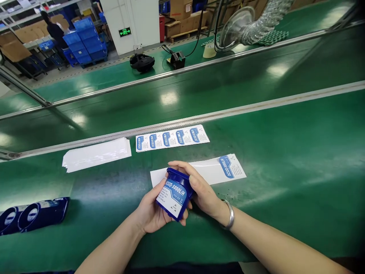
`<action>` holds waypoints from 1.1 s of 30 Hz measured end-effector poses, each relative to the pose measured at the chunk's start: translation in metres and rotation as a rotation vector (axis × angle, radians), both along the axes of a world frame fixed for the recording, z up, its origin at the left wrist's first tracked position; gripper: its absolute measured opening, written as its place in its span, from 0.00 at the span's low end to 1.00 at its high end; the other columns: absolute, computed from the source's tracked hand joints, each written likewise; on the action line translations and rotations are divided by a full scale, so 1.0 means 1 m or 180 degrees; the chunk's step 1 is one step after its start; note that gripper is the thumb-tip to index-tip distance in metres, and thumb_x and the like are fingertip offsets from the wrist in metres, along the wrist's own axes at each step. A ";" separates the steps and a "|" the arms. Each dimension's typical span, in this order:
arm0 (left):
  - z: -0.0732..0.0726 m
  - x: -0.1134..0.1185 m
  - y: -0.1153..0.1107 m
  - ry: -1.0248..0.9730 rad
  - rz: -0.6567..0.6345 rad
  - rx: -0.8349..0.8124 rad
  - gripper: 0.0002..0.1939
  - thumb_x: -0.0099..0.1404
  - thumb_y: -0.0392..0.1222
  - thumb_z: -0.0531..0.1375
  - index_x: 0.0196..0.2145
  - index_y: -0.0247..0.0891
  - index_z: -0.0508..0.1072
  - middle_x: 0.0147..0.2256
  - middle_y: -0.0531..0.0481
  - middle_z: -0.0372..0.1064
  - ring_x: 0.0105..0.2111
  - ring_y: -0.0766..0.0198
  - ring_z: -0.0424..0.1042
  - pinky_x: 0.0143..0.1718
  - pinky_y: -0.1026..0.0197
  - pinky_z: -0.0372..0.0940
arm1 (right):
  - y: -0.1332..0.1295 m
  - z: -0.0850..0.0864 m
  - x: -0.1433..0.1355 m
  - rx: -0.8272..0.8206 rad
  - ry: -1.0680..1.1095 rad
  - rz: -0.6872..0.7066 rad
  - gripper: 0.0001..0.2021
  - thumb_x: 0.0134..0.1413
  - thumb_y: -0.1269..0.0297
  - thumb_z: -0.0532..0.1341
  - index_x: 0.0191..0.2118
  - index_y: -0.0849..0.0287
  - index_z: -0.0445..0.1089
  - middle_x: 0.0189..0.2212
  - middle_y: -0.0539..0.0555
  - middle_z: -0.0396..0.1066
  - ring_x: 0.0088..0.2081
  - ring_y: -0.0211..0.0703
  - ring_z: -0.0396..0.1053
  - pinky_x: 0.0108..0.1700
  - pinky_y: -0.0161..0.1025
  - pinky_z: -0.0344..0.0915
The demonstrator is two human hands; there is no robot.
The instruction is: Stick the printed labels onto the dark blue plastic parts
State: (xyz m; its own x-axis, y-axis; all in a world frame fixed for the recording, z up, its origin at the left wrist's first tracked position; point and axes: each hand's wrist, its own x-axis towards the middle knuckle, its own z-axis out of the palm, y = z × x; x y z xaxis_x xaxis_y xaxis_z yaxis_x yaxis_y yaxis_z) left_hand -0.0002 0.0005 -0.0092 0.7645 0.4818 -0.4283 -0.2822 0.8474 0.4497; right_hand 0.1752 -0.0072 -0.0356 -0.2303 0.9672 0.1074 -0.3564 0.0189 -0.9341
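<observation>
A dark blue plastic housing [179, 182] with a blue-and-white label [171, 199] on its face is held between both hands, tilted, above the green table. My left hand [154, 209] grips its left side and underside, thumb along the label's edge. Around the top and right side curls my right hand [201, 188], with a silver bangle on its wrist. Just behind the hands lies a label sheet [209, 169], mostly bare white backing, with one printed label at its right end. The fingers beneath the housing are partly hidden.
Farther back lie a full label sheet [172, 137] and a stack of white strips [97, 154]. Blue housings [42, 214] sit at the left. A metal rail [182, 123] borders the table; beyond it are a black device [142, 62] and a foil duct [265, 23]. A person [54, 30] is far off.
</observation>
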 end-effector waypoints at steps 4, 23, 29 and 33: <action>0.005 0.001 0.001 0.0512 0.0213 0.0471 0.28 0.72 0.60 0.51 0.48 0.31 0.76 0.38 0.36 0.78 0.32 0.56 0.78 0.36 0.55 0.71 | -0.003 -0.005 -0.001 -0.0058 0.0001 -0.0154 0.29 0.67 0.39 0.58 0.63 0.50 0.57 0.46 0.57 0.67 0.30 0.42 0.67 0.18 0.31 0.61; 0.009 -0.002 -0.004 0.2061 -0.0112 0.2692 0.34 0.64 0.47 0.64 0.64 0.41 0.58 0.54 0.40 0.67 0.45 0.53 0.72 0.43 0.52 0.69 | -0.006 -0.004 0.001 -0.0415 -0.0225 -0.0852 0.21 0.69 0.46 0.62 0.59 0.48 0.59 0.48 0.53 0.70 0.48 0.50 0.69 0.48 0.42 0.64; 0.008 -0.001 -0.006 0.2360 -0.0020 0.3059 0.43 0.55 0.42 0.71 0.64 0.42 0.57 0.57 0.40 0.65 0.55 0.49 0.68 0.54 0.49 0.66 | -0.005 -0.003 0.003 -0.0531 -0.0344 -0.0871 0.20 0.70 0.45 0.60 0.59 0.49 0.61 0.47 0.53 0.70 0.43 0.48 0.69 0.44 0.42 0.65; 0.007 -0.002 -0.006 0.2344 -0.0025 0.2991 0.45 0.54 0.44 0.72 0.64 0.44 0.57 0.59 0.41 0.64 0.57 0.48 0.67 0.55 0.48 0.66 | -0.004 -0.004 0.003 -0.0521 -0.0405 -0.0866 0.20 0.70 0.45 0.60 0.59 0.49 0.62 0.49 0.53 0.70 0.42 0.48 0.68 0.43 0.42 0.65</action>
State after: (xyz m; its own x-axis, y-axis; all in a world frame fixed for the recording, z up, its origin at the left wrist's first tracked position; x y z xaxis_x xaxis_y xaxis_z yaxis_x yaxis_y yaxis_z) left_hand -0.0017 -0.0057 -0.0025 0.4871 0.8377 -0.2471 0.3074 0.1005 0.9463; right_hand 0.1784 -0.0108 -0.0395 0.0371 0.9970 -0.0672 -0.2393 -0.0564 -0.9693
